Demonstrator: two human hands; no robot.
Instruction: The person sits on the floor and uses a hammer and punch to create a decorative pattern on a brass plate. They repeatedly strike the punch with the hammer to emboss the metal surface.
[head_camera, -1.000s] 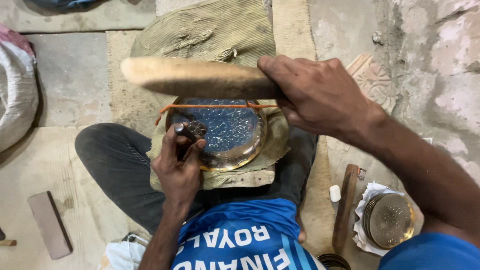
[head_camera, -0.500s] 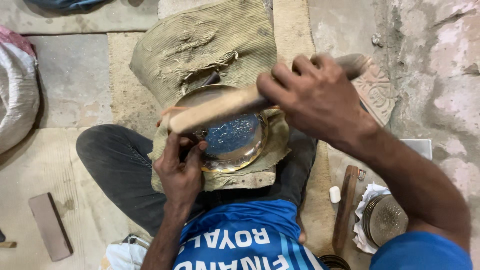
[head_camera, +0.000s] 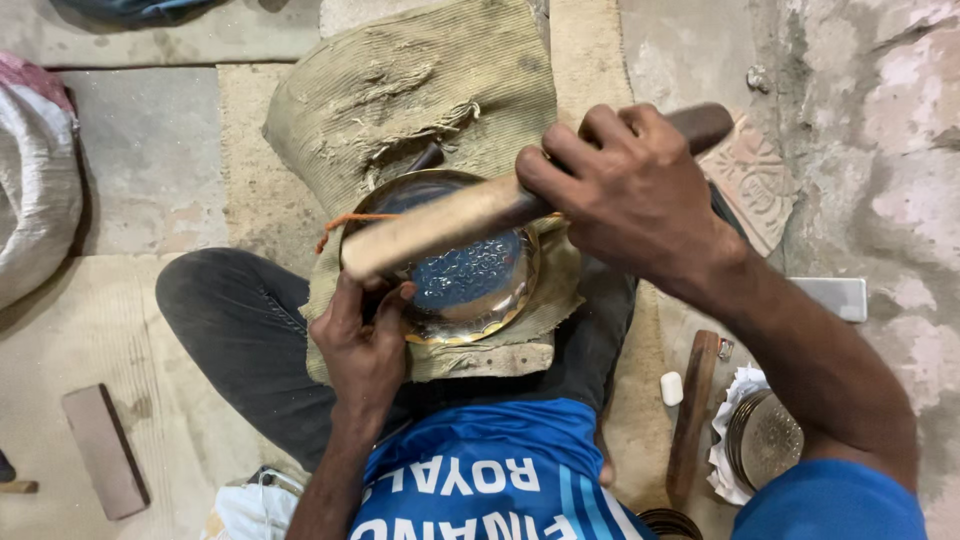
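A round engraved metal plate (head_camera: 480, 285) lies on a folded cloth pad (head_camera: 470, 355) over my lap. My left hand (head_camera: 365, 345) is pinched at the plate's left rim around a small metal punch, which the stick's end mostly hides. My right hand (head_camera: 630, 195) grips a thick wooden stick (head_camera: 450, 220) near its dark handle end. The stick slants across the plate, its pale end just above my left fingers. An orange cord (head_camera: 345, 222) runs along the plate's far rim.
A coarse burlap mat (head_camera: 420, 90) lies beyond the plate. To the right are a stack of metal plates on white paper (head_camera: 765, 440), a wooden bar (head_camera: 692, 415) and a carved tile (head_camera: 755, 180). A flat wooden block (head_camera: 105, 450) and a white sack (head_camera: 35, 190) lie on the left.
The wooden stick swung from level above the plate down to a slant, its pale end now over my left fingers. My left hand stayed at the plate's rim.
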